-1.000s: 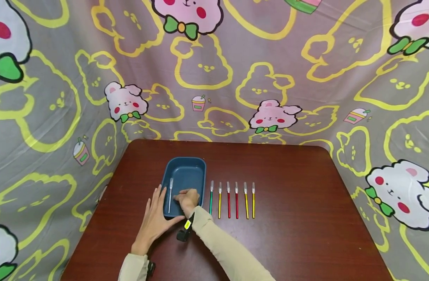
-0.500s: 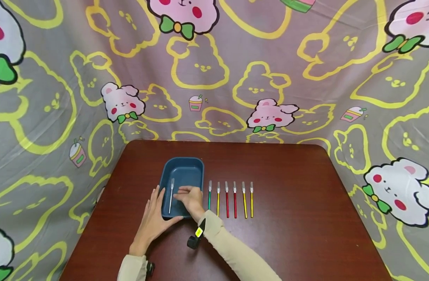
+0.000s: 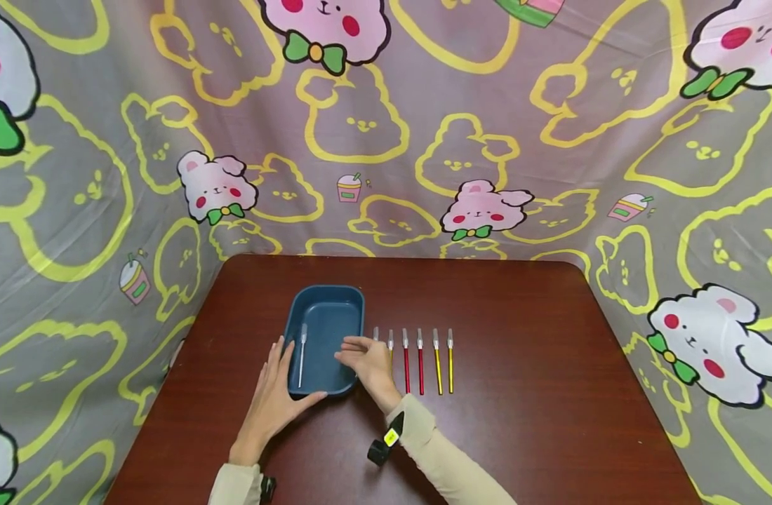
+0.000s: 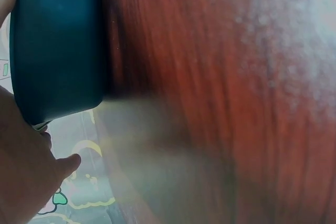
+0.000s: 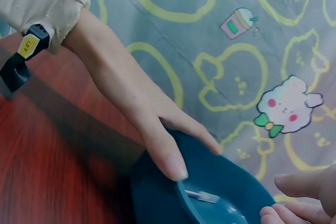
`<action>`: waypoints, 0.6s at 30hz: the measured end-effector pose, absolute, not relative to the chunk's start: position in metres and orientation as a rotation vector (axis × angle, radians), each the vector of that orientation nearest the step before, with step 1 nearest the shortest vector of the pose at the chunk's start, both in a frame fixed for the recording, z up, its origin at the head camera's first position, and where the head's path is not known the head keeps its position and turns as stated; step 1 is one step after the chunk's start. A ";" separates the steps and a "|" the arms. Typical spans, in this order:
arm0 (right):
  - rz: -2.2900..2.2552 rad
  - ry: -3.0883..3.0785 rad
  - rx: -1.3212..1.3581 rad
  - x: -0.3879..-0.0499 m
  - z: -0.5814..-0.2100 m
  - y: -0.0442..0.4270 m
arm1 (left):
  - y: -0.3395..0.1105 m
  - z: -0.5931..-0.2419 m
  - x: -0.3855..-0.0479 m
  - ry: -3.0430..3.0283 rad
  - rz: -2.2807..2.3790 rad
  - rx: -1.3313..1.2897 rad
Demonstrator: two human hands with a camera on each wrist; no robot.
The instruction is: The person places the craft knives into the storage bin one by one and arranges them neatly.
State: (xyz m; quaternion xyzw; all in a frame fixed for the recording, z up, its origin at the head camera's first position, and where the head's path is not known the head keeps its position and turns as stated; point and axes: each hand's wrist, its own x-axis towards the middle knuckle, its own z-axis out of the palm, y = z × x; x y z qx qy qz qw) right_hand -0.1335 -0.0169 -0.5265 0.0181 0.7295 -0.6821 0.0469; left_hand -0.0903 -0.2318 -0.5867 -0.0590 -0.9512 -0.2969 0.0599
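A silver craft knife [image 3: 301, 356] with a clear cap lies lengthwise near the left side of a blue tray [image 3: 344, 294]. At the tray's near left corner, my left hand [image 3: 272, 396] is spread, fingers straight along the left side and thumb on the near rim. My right hand [image 3: 370, 361] is over the tray's right rim, its fingers loosely bent with nothing seen between them. To the tray's right stands a row of capped craft knives: red ones [image 3: 406, 361], yellow ones [image 3: 438, 361] and, mostly hidden behind my right hand, another at the row's left end.
The brown wooden table [image 3: 518, 315] extends to the right of the row and in front of the tray. A patterned cloth [image 3: 386, 140] hangs around its back and sides.
My right hand has risen from inside the tray and moved right, over its right rim, now covering part of the leftmost knives. My left hand stays at the tray's corner.
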 end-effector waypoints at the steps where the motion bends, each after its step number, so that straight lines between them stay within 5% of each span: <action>1: -2.098 2.222 0.044 -0.133 -0.526 -0.013 | -0.232 -0.587 -0.090 -2.878 -0.901 -0.177; 18: -2.097 2.372 0.159 -0.137 -0.529 0.063 | -0.231 -0.583 -0.092 -2.927 -0.889 -0.135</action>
